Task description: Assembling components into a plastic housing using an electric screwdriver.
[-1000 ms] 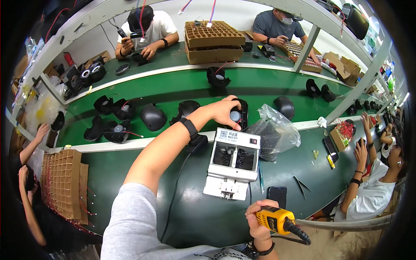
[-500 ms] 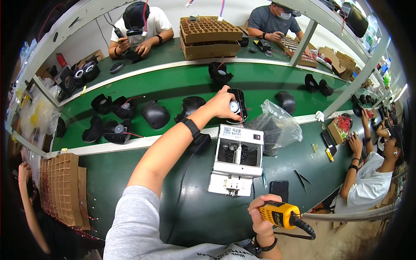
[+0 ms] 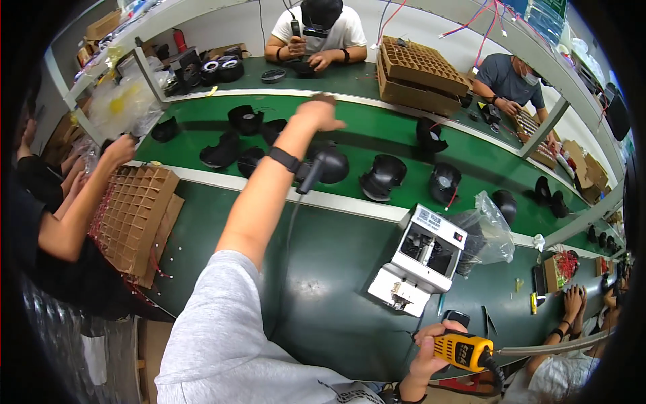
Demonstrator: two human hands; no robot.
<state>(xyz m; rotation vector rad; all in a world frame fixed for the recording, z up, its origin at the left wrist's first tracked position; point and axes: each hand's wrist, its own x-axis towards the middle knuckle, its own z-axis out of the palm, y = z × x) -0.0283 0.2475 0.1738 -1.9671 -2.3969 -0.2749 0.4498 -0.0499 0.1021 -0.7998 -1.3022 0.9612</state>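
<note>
Glossy yellow plastic screwdriver (image 3: 462, 350); matt green belt (image 3: 377, 138).

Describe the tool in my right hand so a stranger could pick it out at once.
Start at the dark green bench and find the white box-shaped machine. Just below it, at the near edge, the right hand grips a yellow tool with a black cable, the only yellow-bodied tool there.

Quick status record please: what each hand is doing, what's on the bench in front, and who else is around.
left hand: stretched out over the green belt, fingers curled; whether it grips anything cannot be told
right hand: holds a yellow power tool at the near bench edge
bench: white open-fronted machine, clear plastic bag beside it
belt: black fan housings spaced along it
others: a seated person working across the belt
</note>
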